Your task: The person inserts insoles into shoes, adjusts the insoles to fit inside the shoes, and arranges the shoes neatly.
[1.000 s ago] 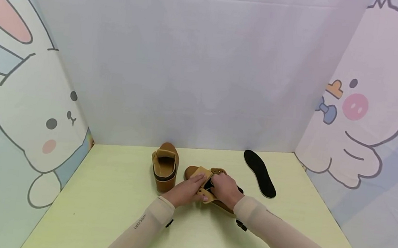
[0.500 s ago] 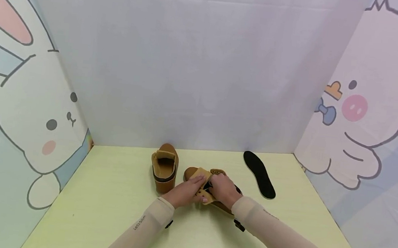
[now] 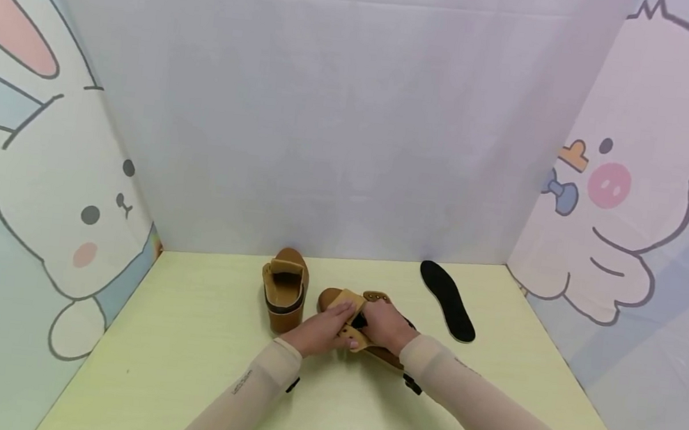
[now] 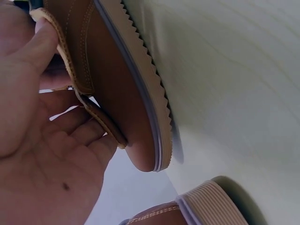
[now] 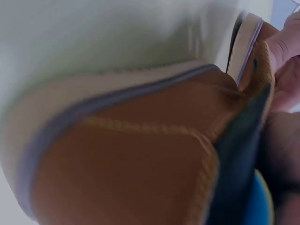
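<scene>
A brown lace-up-style shoe [image 3: 389, 357] lies on the table, toe to the left, its tan tongue [image 3: 348, 303] and eyelet flaps spread apart. My left hand [image 3: 323, 326] grips the front of its opening; in the left wrist view the thumb [image 4: 43, 40] presses on a flap edge and the fingers lie against the tongue. My right hand [image 3: 386, 326] reaches into the opening, its fingertips hidden. Beside it, in the right wrist view, a blue piece with a yellow edge [image 5: 258, 201] shows in the opening, apparently the underside of an insole.
The matching brown shoe [image 3: 287, 292] stands to the left, heel toward me. A black insole [image 3: 447, 301] lies at the back right of the pale table [image 3: 191, 353]. White cloth walls [image 3: 352, 139] with cartoon animals surround the back and sides.
My right hand and forearm have shifted very slightly to the left at the shoe's opening. The left hand keeps its hold, and both shoes and the loose insole have stayed put.
</scene>
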